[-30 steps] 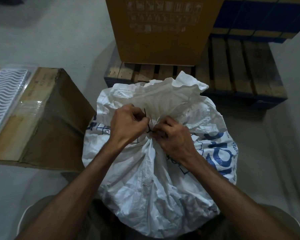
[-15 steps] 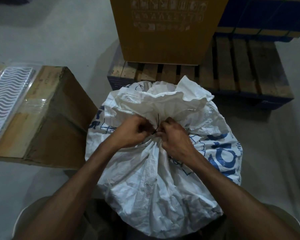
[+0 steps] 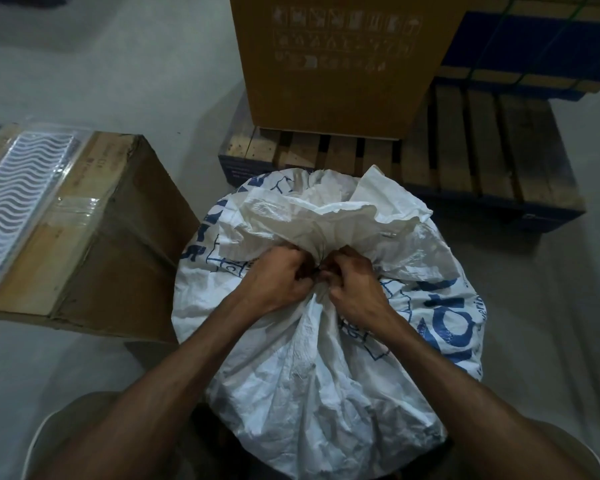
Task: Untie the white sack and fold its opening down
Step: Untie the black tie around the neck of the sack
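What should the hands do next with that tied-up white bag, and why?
Probably keep picking the dark tie loose. Both the left hand and right hand pinch at it, and the white sack is bunched shut at its neck, so nothing can fold down yet.

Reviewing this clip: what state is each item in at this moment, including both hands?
white sack: upright, neck gathered, tied shut.
dark tie: knotted round the neck.
left hand: fingers curled at the tie.
right hand: fingers curled at the tie.
cardboard box: closed, taped.
tall carton: standing on the pallet.
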Demonstrator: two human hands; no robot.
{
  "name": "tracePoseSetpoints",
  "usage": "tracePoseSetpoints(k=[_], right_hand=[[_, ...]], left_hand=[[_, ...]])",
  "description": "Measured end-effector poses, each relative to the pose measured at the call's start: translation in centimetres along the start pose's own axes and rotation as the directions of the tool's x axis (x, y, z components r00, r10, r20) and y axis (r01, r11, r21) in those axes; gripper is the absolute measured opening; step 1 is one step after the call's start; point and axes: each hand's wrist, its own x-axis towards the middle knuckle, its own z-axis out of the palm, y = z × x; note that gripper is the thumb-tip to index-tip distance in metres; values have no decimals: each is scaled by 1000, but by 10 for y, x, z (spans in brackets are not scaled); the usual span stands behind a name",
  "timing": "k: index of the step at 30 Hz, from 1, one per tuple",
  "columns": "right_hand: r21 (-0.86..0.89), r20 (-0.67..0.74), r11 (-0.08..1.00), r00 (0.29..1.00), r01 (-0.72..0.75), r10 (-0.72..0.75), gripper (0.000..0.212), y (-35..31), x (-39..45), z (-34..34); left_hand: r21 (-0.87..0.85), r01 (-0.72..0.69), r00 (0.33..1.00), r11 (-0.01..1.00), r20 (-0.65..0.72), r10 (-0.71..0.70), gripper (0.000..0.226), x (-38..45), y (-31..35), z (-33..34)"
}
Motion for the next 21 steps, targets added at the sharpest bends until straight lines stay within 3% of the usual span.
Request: tracePoseSetpoints(k=[4, 8, 9, 12, 15, 18, 21], right_hand=[[67, -40, 997, 999, -30, 32, 5, -2, 3, -6], [133, -52, 989, 996, -66, 73, 7, 1, 7, -9], [139, -50, 987, 995, -75, 82, 7, 2, 8, -9], [164, -46, 982, 993, -96, 105, 9, 4, 8, -9], [165, -33, 981, 994, -97, 104, 9, 4, 7, -8], [175, -33, 981, 995, -86, 93, 8, 5, 8, -7], [176, -28, 978, 993, -108, 115, 7, 6, 9, -8]], left_hand=[[-200, 80, 992, 976, -84, -98, 13, 1, 3, 1], [-422, 328, 920, 846, -63, -388, 10, 5, 4, 1], [-428, 341, 913, 837, -62, -403, 9, 5, 5, 2], [-144, 153, 979, 978, -113, -170, 10, 3, 4, 3], [66, -7, 991, 998, -135, 16, 12, 3, 4, 2], [133, -39, 988, 990, -142, 58, 17, 4, 4, 3], [-27, 57, 986, 998, -156, -60, 18, 6, 4, 2]])
